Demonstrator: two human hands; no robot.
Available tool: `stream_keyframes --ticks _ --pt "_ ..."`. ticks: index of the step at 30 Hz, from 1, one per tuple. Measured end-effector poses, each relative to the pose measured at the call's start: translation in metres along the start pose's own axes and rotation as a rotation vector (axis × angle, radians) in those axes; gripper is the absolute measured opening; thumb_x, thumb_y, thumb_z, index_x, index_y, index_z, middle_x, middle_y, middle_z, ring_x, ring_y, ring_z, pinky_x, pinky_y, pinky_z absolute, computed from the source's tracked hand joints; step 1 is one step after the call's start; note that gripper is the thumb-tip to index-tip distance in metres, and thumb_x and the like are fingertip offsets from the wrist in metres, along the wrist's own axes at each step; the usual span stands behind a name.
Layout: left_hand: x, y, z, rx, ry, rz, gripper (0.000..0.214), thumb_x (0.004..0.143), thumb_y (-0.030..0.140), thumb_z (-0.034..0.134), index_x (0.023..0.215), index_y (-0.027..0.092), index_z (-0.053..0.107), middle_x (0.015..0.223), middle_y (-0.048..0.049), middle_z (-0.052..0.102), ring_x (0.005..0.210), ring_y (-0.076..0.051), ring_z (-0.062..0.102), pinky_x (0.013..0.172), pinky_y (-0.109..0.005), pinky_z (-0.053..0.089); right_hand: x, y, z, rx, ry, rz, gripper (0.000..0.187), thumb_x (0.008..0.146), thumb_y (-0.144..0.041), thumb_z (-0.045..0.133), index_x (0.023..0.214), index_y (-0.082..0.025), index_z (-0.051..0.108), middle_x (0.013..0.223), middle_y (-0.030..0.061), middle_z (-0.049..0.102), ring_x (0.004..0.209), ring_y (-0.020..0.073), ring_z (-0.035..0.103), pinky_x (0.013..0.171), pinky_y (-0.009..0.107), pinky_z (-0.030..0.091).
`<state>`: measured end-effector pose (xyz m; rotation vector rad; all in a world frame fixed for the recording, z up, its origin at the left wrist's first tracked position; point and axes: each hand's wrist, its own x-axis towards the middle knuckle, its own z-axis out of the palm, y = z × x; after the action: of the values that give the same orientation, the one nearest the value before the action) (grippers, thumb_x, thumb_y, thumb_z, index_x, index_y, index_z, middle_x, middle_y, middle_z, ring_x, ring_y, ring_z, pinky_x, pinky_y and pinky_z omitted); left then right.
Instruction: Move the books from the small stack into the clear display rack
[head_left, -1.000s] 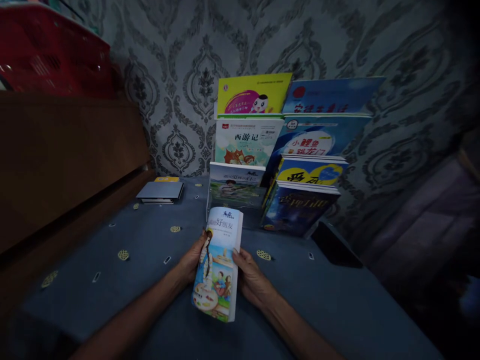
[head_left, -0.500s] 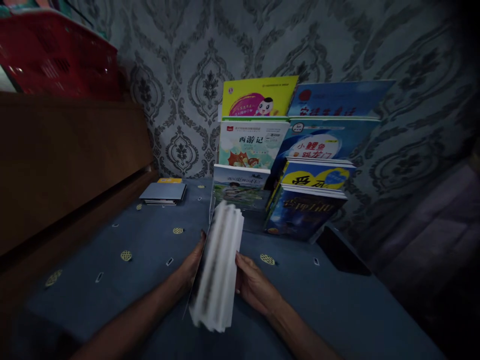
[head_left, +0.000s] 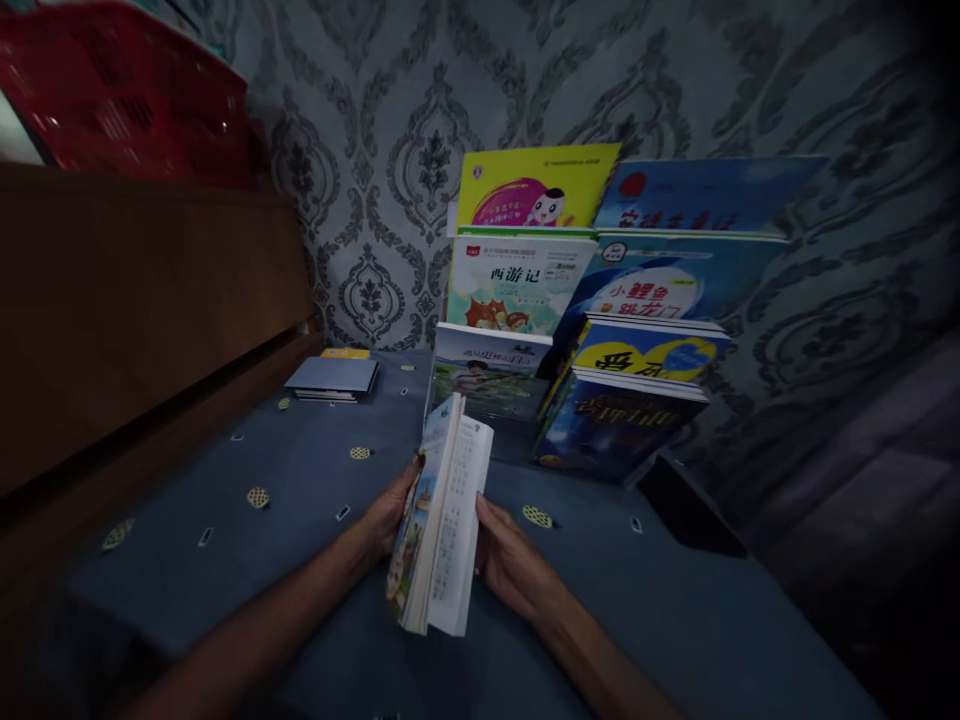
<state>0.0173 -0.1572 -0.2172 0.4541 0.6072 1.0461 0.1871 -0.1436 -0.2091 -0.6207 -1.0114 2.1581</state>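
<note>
Between my hands a paperback book [head_left: 454, 525] stands tilted, partly open, with a printed page facing right and a colourful picture cover on its left side. My left hand [head_left: 394, 508] is closed on the cover side, its fingers partly hidden behind the book. My right hand [head_left: 514, 560] grips the right page edge, thumb in front and fingers behind. Just beyond the held book, a thin book with a green landscape cover [head_left: 491, 375] leans in the front left of a tiered book display. A dark blue book [head_left: 622, 425] stands in the front right of it.
Behind stand a yellow book [head_left: 525, 185], a white-and-green book [head_left: 517, 280] and several blue ones. A small stack of books [head_left: 334, 378] lies at the back left of the blue tablecloth [head_left: 300, 540]. A red basket [head_left: 127, 100] tops a brown cabinet [head_left: 150, 310]. A black flat object [head_left: 694, 510] is at right.
The blurred, fanned pages have settled, and the book now shows one readable page on the right and its cover on the left. The view has shifted slightly.
</note>
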Motion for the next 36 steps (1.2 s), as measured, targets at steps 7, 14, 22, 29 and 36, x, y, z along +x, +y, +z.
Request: stream_keyframes --ticks 7,14,22,29,36 --pt "0.005 0.004 0.007 0.026 0.194 0.283 0.035 0.076 0.042 0.077 0.091 0.012 0.067 0.077 -0.0067 0.075 0.066 -0.02 0.072 0.074 -0.031 0.058 0.0 -0.004 0.0 0.04 -0.001 -0.002 0.04 0.074 -0.053 0.075 0.095 -0.019 0.075 0.093 0.0074 0.077 0.096 0.0253 0.069 0.086 0.038 0.052" --pt "0.006 0.004 0.014 0.009 0.313 0.401 0.029 0.071 0.028 0.081 0.09 0.012 0.067 0.079 -0.0052 0.075 0.067 -0.017 0.07 0.071 -0.029 0.058 0.002 -0.01 0.001 0.053 0.035 -0.004 0.049 0.073 -0.058 0.074 0.102 -0.019 0.074 0.099 0.0101 0.076 0.105 0.03 0.067 0.093 0.045 0.05" --pt "0.009 0.005 0.015 0.062 0.4 0.482 0.037 0.067 0.028 0.082 0.098 0.012 0.067 0.091 -0.0088 0.076 0.079 -0.023 0.072 0.079 -0.036 0.058 0.001 -0.018 0.003 0.0 0.062 -0.066 0.055 0.07 -0.064 0.072 0.102 -0.02 0.073 0.102 0.01 0.076 0.108 0.0325 0.066 0.095 0.049 0.048" --pt "0.01 0.004 0.009 0.039 0.526 0.499 0.032 0.074 0.03 0.077 0.1 0.015 0.066 0.098 -0.0083 0.076 0.088 -0.023 0.072 0.087 -0.038 0.056 0.004 -0.021 -0.005 -0.061 0.191 -0.155 0.042 0.061 -0.05 0.085 0.087 -0.018 0.074 0.091 0.0088 0.078 0.096 0.032 0.07 0.087 0.045 0.053" --pt "0.008 0.014 0.002 0.199 0.537 0.493 0.037 0.072 0.039 0.076 0.1 0.017 0.066 0.097 -0.0083 0.075 0.093 -0.024 0.07 0.089 -0.036 0.053 0.004 -0.022 -0.003 -0.059 0.153 -0.169 0.035 0.062 -0.045 0.085 0.083 -0.019 0.073 0.083 0.0058 0.077 0.077 0.0239 0.07 0.068 0.034 0.055"
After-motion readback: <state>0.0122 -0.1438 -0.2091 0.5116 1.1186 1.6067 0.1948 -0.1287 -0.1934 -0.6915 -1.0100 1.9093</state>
